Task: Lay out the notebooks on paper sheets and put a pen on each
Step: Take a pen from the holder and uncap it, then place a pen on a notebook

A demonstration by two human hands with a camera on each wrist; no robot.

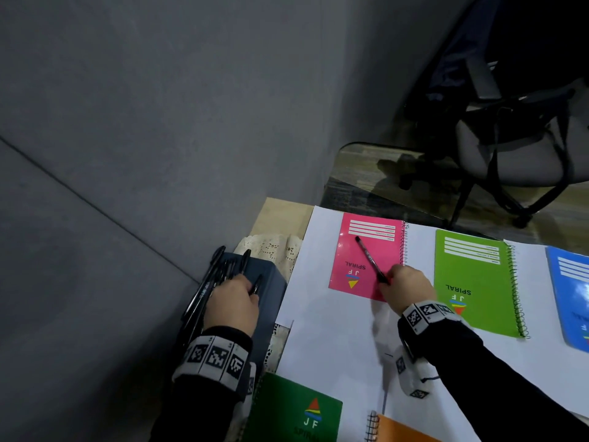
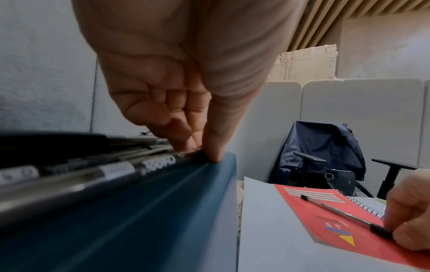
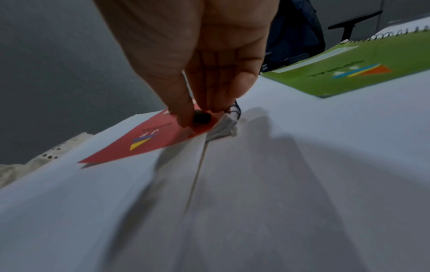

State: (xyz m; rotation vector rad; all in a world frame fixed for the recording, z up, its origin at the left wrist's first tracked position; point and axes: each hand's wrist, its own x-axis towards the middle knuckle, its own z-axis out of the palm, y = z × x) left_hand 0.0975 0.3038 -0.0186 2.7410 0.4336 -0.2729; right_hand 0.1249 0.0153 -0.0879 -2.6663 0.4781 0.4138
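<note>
Right hand (image 1: 406,287): thumb and fingers pinch the near end of a black ballpoint pen (image 1: 371,259), which lies diagonally across the pink spiral-bound notebook (image 1: 366,260) on a white paper sheet (image 1: 318,244). Left hand (image 1: 231,303): fingertips pinch one of the black pens (image 2: 69,176) in the dark blue box (image 1: 267,282). Lime-green spiral notebook (image 1: 478,282): on paper, right of the pink.

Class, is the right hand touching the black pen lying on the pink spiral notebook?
Touching: the left wrist view shows the right hand pinching the black pen's end.
</note>
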